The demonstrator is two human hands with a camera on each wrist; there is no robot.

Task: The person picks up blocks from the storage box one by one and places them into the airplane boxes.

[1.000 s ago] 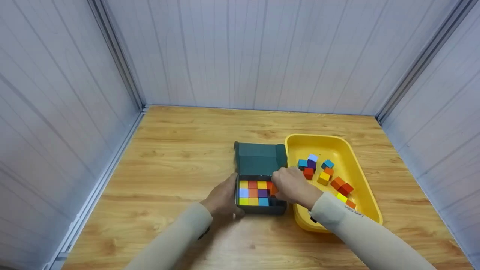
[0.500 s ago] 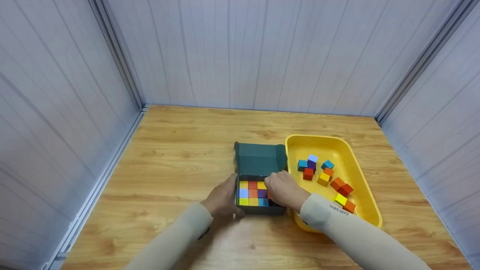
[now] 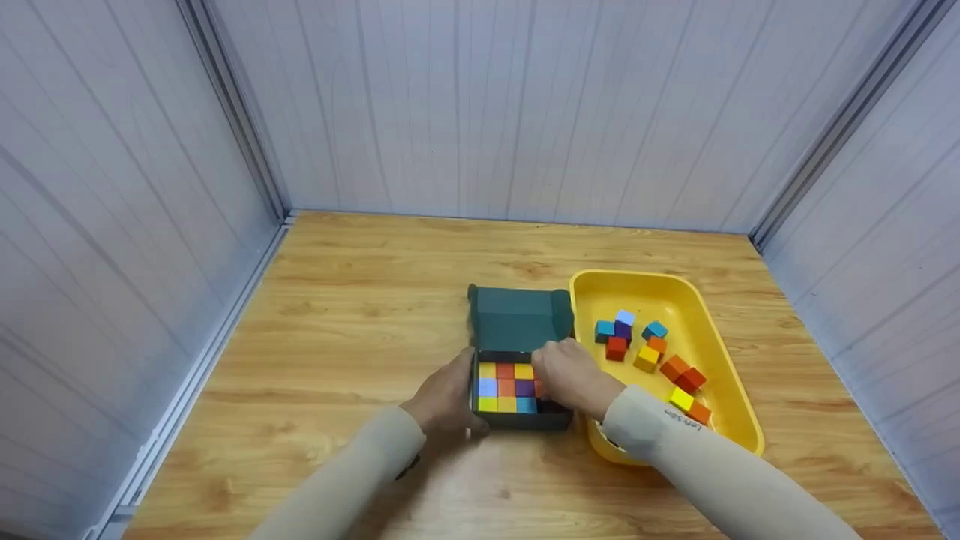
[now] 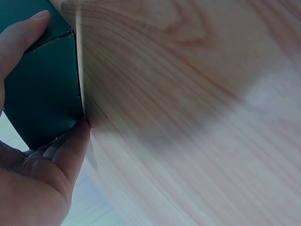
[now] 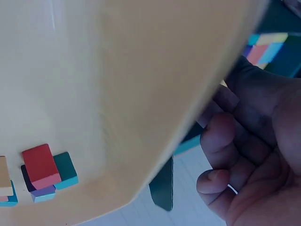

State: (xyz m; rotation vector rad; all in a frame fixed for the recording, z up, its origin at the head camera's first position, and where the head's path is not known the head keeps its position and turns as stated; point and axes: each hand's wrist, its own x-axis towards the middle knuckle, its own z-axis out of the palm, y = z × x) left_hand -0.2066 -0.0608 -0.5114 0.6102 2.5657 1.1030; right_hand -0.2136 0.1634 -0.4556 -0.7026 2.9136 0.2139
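My left hand [image 3: 444, 394] grips the left side of a dark green box [image 3: 521, 421]. In the left wrist view its thumb lies on one face and its fingers along the opposite side of the green wall [image 4: 42, 89]. Rows of coloured cubes [image 3: 506, 387] fill the box's left and middle. Over the right end of the box is my right hand [image 3: 574, 375], fingers curled and pointing down inside. The right wrist view shows a shadowed reddish cube [image 5: 226, 98] pinched by that hand; its lower part is hidden by the fingers. The hand also covers the box's right column.
A yellow tray [image 3: 709, 337] stands close against the box's right side, under my right forearm. Several loose cubes lie in it, among them a red cube [image 3: 616, 348] and a yellow cube [image 3: 681, 399]. The box's open lid [image 3: 517, 315] leans back behind it. White panels enclose the wooden table.
My right hand has shifted slightly left and lower over the box's right column, covering the orange-red cube seen in it earlier. The left hand and box have stayed put.
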